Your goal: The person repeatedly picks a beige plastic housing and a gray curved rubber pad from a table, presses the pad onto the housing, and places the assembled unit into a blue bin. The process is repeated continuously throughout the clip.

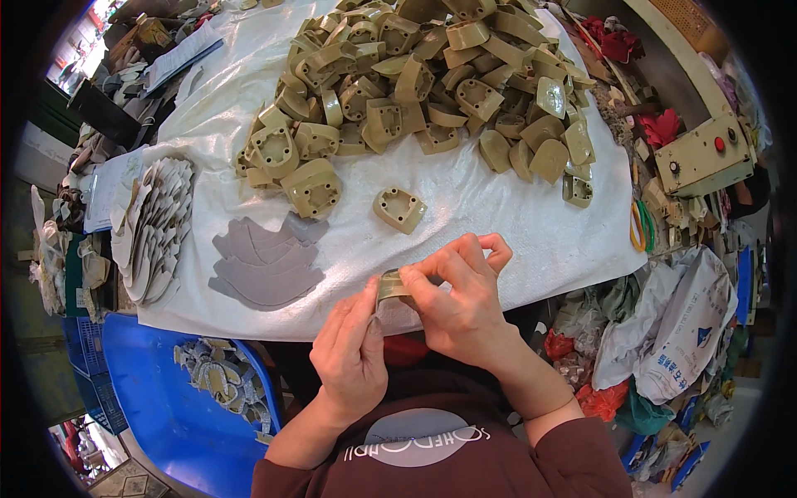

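Observation:
My left hand (pixel 350 353) and my right hand (pixel 461 303) meet at the near edge of the white cloth. Between them they pinch a small olive shoe heel (pixel 392 287); a thin grey edge shows beside my left fingers, partly hidden. A single heel (pixel 399 209) with holes in its face lies on the cloth beyond my hands. Farther back rises a big pile of olive shoe heels (pixel 386 118). To the left of my hands, grey curved sheet pieces (pixel 270 267) lie fanned out flat, overlapping one another.
Stacked pale curved pieces (pixel 154 236) stand at the table's left edge. Below left is a blue tub (pixel 158 423) holding patterned scraps (pixel 220 378). At right are a beige control box (pixel 706 155) with a red button, green and yellow tape rolls (pixel 642 224) and plastic bags (pixel 677 324).

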Available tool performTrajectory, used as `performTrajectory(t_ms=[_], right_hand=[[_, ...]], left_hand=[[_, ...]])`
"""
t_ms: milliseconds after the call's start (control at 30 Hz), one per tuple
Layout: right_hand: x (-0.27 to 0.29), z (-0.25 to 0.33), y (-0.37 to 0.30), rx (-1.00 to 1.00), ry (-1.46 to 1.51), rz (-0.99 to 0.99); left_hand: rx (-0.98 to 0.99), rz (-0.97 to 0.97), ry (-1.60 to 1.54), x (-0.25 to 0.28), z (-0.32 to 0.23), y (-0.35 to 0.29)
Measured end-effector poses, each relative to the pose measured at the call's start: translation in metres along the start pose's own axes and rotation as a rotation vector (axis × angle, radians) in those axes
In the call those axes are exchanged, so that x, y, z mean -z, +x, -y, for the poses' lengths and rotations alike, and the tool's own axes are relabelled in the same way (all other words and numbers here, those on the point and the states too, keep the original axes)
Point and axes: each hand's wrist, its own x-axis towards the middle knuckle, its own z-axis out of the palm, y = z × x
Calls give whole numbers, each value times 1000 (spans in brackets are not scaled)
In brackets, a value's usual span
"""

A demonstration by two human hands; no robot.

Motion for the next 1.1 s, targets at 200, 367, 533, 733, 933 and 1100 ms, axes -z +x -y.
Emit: performTrajectory(t_ms=[200, 367, 533, 733, 933, 1100], right_hand=[[1, -4, -1, -25, 334, 26], [10, -6, 1, -77, 568, 148], [15, 2, 6, -52, 533, 289], [-3, -6, -5, 46, 519, -11], [14, 11, 9, -13, 416, -1], [6, 8, -18, -427, 788, 67]], left_hand=[[5, -8, -282, -1, 24, 6], [-50, 20, -282, -3, 12, 12], [-237, -40, -85, -4, 15, 15], [-301, -132, -133, -6, 12, 15], [-323, -136, -5, 19, 27, 18], [-300, -108, -49, 28, 22, 17]])
